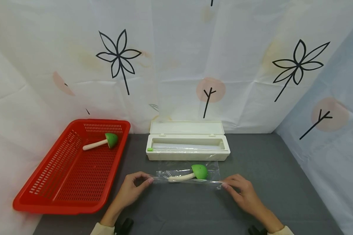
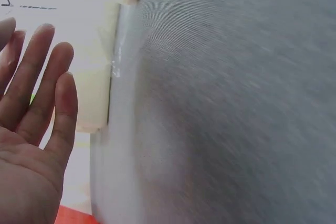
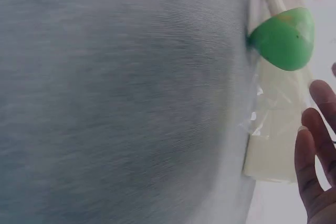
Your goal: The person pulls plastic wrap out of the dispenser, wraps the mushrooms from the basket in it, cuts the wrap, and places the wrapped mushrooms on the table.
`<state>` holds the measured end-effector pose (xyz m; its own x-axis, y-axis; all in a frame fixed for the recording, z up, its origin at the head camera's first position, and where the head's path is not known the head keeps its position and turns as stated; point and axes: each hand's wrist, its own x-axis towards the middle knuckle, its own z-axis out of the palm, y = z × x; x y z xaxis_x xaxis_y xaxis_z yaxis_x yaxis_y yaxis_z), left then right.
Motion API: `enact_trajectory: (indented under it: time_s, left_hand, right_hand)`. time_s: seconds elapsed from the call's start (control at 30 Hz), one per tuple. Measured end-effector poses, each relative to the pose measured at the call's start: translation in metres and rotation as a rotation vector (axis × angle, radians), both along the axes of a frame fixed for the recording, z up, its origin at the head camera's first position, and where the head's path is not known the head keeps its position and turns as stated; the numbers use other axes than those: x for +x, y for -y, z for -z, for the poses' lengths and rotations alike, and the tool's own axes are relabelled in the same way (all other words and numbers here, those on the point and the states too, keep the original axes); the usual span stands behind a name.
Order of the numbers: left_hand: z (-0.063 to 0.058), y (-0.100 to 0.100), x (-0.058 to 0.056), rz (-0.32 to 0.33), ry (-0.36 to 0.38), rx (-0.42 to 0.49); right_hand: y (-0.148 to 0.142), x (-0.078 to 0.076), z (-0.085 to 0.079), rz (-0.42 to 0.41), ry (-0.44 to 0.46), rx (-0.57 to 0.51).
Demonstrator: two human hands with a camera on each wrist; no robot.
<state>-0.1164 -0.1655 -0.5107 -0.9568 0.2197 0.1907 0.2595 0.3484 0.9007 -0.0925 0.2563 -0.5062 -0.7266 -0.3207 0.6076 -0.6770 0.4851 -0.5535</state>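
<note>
A toy mushroom (image 1: 199, 172) with a green cap and a pale stem lies on a sheet of clear plastic film (image 1: 214, 169) on the grey table. My left hand (image 1: 129, 191) pinches the film's near left corner between thumb and index finger. At the opposite near corner, my right hand (image 1: 243, 193) pinches the film the same way. The film's near edge stretches between both hands, in front of the stem. The right wrist view shows the green cap (image 3: 286, 40) up close, beyond my fingers (image 3: 307, 153). The pinching fingertips are not clear in the left wrist view.
Behind the film stands a white film dispenser box (image 1: 188, 157), lid raised, with a roll inside and a green slider on its front edge. To the left, a red plastic basket (image 1: 63, 208) holds a second green-capped mushroom (image 1: 111, 140). A patterned white cloth (image 1: 176, 65) hangs behind.
</note>
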Motion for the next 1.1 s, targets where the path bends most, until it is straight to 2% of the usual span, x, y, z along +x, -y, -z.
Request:
enact_trajectory:
  time_s: [0.13,0.3,0.43,0.77,0.97,1.1]
  left_hand:
    - [-0.003,-0.008,-0.011,-0.045,0.026,0.045]
    - [-0.004,-0.02,-0.027,-0.088,-0.011,0.101]
    - [-0.005,-0.031,-0.04,-0.152,-0.038,0.127]
    - [-0.005,-0.05,-0.06,-0.381,-0.044,0.026]
    - [-0.006,-0.057,-0.063,-0.499,-0.06,-0.054]
    - [-0.007,-0.06,-0.064,-0.54,-0.034,-0.086]
  right_hand:
    - [0.004,-0.011,-0.007,0.074,0.09,-0.022]
    - [0.009,-0.024,-0.012,0.221,0.216,-0.036]
    - [0.011,-0.036,-0.012,0.318,0.289,-0.035]
    - [0.016,-0.063,-0.016,0.477,0.355,-0.003]
    - [0.019,-0.071,-0.017,0.547,0.365,-0.013]
    - [0.019,-0.074,-0.017,0.59,0.382,-0.03]
